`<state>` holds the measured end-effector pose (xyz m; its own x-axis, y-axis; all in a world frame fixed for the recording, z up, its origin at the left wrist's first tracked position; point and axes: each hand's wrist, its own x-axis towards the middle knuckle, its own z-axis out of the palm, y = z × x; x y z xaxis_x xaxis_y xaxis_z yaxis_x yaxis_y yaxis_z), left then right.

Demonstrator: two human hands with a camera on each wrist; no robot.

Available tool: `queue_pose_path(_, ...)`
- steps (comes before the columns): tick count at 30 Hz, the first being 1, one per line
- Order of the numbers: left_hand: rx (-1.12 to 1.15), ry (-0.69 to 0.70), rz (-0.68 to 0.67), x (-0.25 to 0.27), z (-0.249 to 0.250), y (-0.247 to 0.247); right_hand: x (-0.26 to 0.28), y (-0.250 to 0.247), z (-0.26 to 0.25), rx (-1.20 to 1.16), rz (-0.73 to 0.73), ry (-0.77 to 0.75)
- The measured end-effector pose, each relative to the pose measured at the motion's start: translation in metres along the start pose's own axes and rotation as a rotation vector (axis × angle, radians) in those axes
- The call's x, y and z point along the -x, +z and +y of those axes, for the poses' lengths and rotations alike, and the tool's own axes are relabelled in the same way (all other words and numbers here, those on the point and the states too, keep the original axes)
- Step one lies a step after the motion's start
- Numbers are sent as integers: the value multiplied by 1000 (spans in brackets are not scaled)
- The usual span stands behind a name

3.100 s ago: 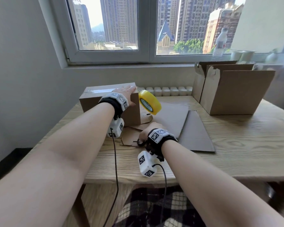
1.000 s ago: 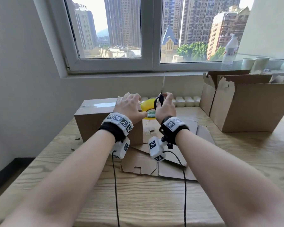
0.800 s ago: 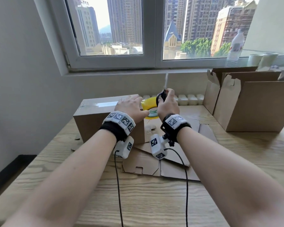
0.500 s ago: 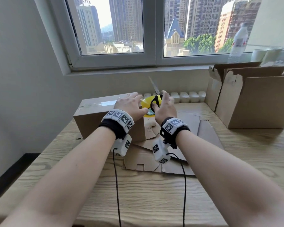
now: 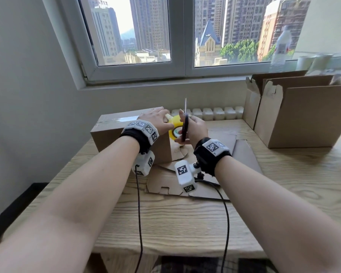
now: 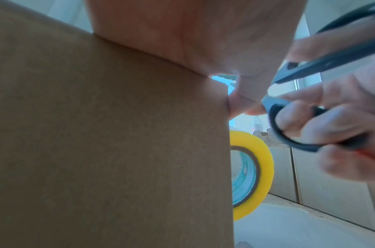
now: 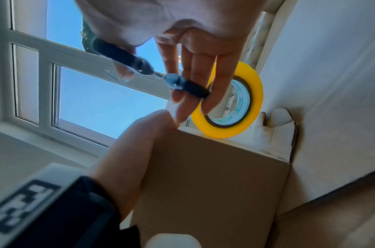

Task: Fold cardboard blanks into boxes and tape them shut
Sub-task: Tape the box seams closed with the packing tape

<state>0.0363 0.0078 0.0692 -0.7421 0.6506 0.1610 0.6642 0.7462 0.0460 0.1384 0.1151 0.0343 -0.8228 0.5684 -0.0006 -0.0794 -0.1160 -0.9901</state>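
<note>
A closed cardboard box (image 5: pixel 126 133) with clear tape along its top stands on the left of the table. My left hand (image 5: pixel 156 120) presses flat on the box's right end, thumb at the corner (image 6: pixel 241 100). A yellow tape roll (image 5: pixel 173 129) hangs just off that end, also seen as the tape roll (image 6: pixel 252 174) in the left wrist view and the tape roll (image 7: pixel 231 100) in the right wrist view. My right hand (image 5: pixel 197 129) grips black-handled scissors (image 5: pixel 185 125), fingers through a handle loop (image 7: pixel 188 89). The blades point upward beside the roll.
Flat cardboard blanks (image 5: pixel 234 154) lie under and right of my hands. A large open box (image 5: pixel 303 115) stands at the right. White containers (image 5: pixel 215 113) line the back edge by the wall. A bottle (image 5: pixel 282 48) stands on the windowsill. The table's front strip (image 5: pixel 185 233) is bare wood.
My right hand rose from the blanks with the scissors and brought them beside the tape roll; the blades tilted left, then came upright. My left hand stayed on the box.
</note>
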Motion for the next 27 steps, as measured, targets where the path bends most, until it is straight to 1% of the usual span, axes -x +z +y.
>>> queue_pose_path(2,3,-3,-24,-3,-2,0,10,-6,-7,-129,-132,140)
queue_pose_path(3,3,-5,-42,-4,-3,-1,14,-10,-10,-152,-186,192)
queue_pose_path(6,-8,-12,-100,-6,-3,-2,23,-21,-10,-80,-293,245)
queue_pose_path(8,0,-27,-119,-5,-2,-1,29,-26,-8,-44,-334,272)
queue_pose_path(13,-8,-10,-119,-7,-6,2,34,-33,-4,-26,-346,320)
queue_pose_path(16,-36,4,-118,-9,-6,3,33,-31,-4,6,-328,329)
queue_pose_path(19,-50,25,-84,-9,-6,4,31,-19,-4,18,-290,337)
queue_pose_path(22,-53,31,-70,-10,-7,5,24,-2,-1,-31,-236,359)
queue_pose_path(25,-59,35,-67,-9,-7,5,14,11,3,-43,-198,329)
queue_pose_path(27,-55,40,-60,-8,-7,5,7,16,5,-30,-200,306)
